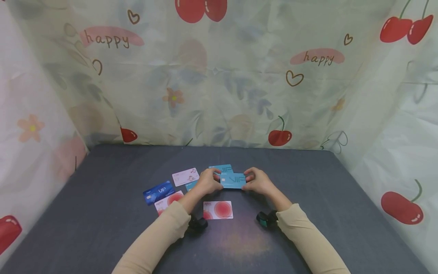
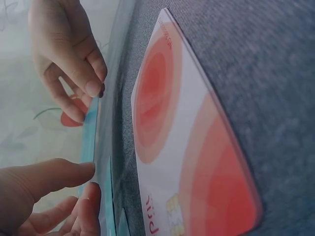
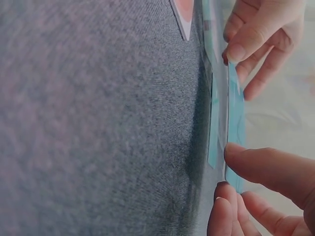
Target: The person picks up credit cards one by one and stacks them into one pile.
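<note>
Head view: left grip and right grip pinch a teal card between them, apparently midair.

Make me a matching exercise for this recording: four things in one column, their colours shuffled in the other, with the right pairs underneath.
Things:
1. Held card
2. Leftmost card
3. Tabletop
4. Sleeves

Colours:
A. Dark grey
B. Beige
C. Light teal
D. Dark blue

Right pairs:
1-C
2-D
3-A
4-B
</note>
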Demonstrator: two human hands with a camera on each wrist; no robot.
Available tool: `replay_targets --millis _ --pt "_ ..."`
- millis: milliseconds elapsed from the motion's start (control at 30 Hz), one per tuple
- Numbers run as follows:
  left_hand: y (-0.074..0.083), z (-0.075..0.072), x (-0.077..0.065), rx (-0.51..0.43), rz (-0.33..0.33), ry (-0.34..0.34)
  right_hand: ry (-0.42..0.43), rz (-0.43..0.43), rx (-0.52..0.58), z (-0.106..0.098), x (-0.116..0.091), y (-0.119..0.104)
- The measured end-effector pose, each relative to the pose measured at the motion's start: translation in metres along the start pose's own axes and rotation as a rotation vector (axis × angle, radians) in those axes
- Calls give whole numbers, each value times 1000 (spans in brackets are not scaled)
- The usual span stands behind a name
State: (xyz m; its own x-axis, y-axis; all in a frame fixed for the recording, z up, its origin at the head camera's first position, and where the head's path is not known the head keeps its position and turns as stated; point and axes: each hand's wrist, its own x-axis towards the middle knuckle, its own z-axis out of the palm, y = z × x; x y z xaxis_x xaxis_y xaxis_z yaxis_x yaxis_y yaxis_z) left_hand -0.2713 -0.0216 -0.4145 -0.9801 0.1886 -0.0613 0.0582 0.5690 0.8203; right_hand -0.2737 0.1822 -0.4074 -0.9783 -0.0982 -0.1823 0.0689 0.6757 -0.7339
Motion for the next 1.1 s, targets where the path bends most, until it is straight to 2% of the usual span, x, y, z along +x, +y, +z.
replay_targets --millis 267,600,1100 --pt "-5 -2 -2 -55 36 -2 -8 -9 31 -1 -3 0" --pt "-7 -6 -6 -174 45 -37 4 -43 36 -1 -6 -1" --pt "-9 -11 -14 -163 74 -40 -3 -64 33 1 -11 -4"
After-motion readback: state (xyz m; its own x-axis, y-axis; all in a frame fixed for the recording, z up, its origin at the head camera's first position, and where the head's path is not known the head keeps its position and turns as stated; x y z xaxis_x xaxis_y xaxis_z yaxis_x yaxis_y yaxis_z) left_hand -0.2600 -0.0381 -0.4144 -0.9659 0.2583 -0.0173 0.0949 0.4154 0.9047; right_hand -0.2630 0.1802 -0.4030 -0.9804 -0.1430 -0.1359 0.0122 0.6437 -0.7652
